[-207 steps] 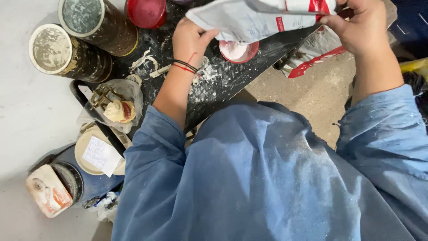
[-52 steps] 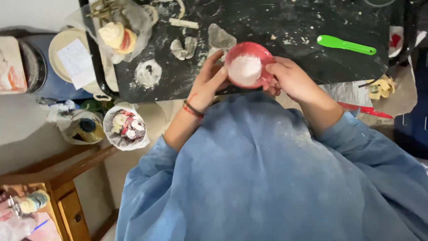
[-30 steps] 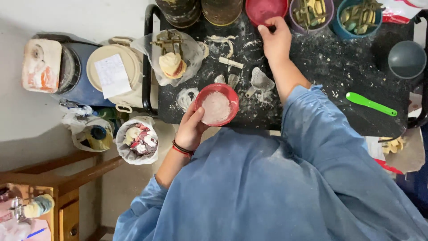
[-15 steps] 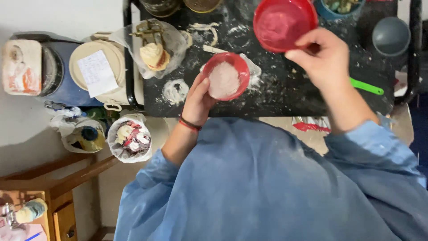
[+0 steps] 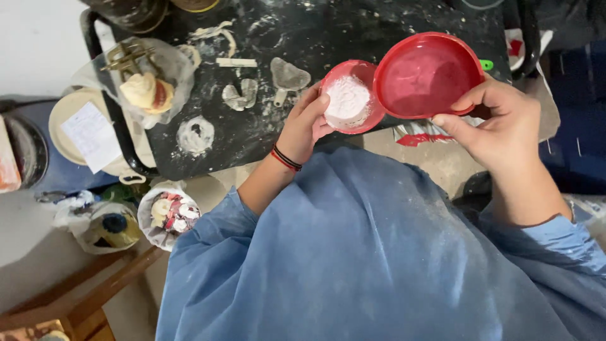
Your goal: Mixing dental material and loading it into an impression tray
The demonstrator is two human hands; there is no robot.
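Left hand (image 5: 306, 123) clamped on powder cup (image 5: 349, 105) at frame centre, right hand (image 5: 502, 123) gripping empty red bowl (image 5: 428, 74) touching it, black desk (image 5: 353, 28) above

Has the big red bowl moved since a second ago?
Yes. The big red bowl left the tabletop's far edge; the right hand holds it by the powder bowl.

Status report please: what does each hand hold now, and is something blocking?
Left hand holds small red bowl of white powder. Right hand holds larger red bowl, tilted, rim touching small one. Nothing between them.
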